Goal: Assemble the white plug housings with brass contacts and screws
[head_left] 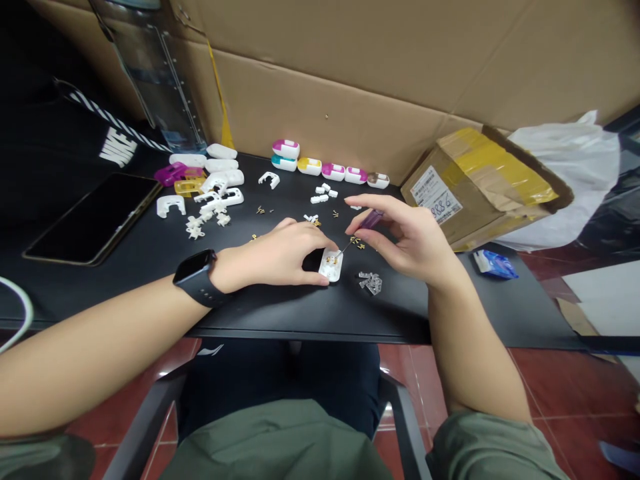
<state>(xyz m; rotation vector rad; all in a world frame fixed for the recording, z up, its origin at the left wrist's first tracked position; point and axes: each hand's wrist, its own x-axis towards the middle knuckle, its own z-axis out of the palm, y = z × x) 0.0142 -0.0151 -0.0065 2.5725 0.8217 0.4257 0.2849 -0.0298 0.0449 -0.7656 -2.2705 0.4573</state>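
My left hand point(280, 257), with a black watch on its wrist, pinches a small white plastic housing point(331, 265) flat on the black table point(140, 260). My right hand point(407, 243) grips a purple-handled screwdriver point(369, 219), its thin tip pointing down into the housing. Tiny brass screws point(357, 243) lie just behind the tip. A small pile of clear plastic bits point(371, 282) sits right of the housing.
White plastic parts point(210, 200) and translucent pink and yellow pieces lie at the back left. A row of coloured assembled units point(327, 168) lines the cardboard wall. A dark phone point(95, 220) rests left, a taped cardboard box point(480, 183) right, a blue packet point(495, 263) near it.
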